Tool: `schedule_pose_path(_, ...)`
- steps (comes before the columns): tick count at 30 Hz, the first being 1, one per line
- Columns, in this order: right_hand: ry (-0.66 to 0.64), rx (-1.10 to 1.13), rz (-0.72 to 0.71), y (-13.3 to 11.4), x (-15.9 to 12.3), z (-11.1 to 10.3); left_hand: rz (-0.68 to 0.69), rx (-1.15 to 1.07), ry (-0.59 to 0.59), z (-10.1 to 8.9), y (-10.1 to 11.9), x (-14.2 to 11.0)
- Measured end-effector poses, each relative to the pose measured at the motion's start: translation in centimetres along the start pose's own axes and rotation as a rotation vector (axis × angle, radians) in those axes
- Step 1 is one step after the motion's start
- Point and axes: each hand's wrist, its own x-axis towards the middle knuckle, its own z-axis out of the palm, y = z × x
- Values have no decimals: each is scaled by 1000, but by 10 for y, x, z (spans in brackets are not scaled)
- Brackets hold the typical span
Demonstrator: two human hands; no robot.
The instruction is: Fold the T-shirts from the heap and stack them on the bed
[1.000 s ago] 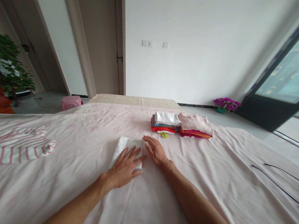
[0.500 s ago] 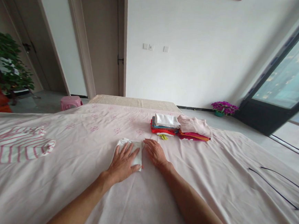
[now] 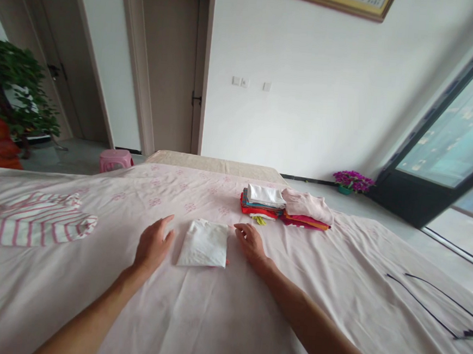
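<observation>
A folded white garment (image 3: 204,244) lies flat on the pink sheet (image 3: 127,315), a speck of red showing at its right edge. To its left, my left hand (image 3: 154,242) is raised a little with thumb and fingers apart, holding nothing. My right hand (image 3: 251,243) rests beside the garment's right edge, fingers loosely bent and apart, also without anything in it. Beyond the right hand stand two piles of folded clothes: one topped with a white folded piece (image 3: 265,194), the other with a pale pink piece (image 3: 306,204).
A striped garment (image 3: 32,221) lies on the left of the bed. Thin black-framed glasses (image 3: 435,307) lie at the right. Past the bed are a pink stool (image 3: 116,160), a leafy plant (image 3: 14,83), purple flowers (image 3: 353,181) and a door (image 3: 169,68).
My left hand has lifted off the white garment and moved left. The right hand has shifted slightly away from the garment's edge. The view has tilted up a little.
</observation>
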Motion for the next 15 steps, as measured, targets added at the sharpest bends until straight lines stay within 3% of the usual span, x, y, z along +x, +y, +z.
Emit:
schedule_pose_path(4,-58,294,388,-21,-5,5,-109,217,-39,-14,-31,-9)
schedule_pose_path(9,-97,825,739,-62,-15,1,-128,287,-108,-12,-28,-10)
schedule_pose_path(15,-239,820,916,-87,-9,-5,-109,302,-136,-11,-26,-9)
